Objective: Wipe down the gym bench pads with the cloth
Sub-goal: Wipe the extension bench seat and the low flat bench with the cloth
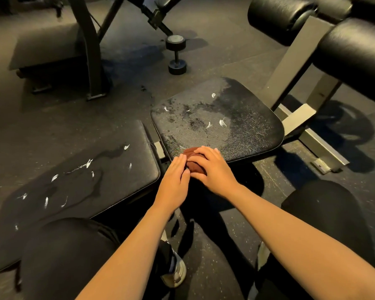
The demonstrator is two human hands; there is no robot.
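At centre frame, on the near edge of the seat pad (236,126), the right hand (212,167) curls over the bunched cloth (194,166), left hand (175,176) flat against it. Best to press down and sweep overlapping strokes through those wet flecks (222,123), then the lower-left back pad (95,180).

Bunched brown cloth (192,163) on smeared seat pad (225,118) near edge; right hand (212,168) cups it, left hand (175,177) flat against it.

Rust-brown cloth (194,166), black seat pad (247,126) — grey-mottled with white flecks, black back pad (108,176) streaked white, grey frame (290,61)
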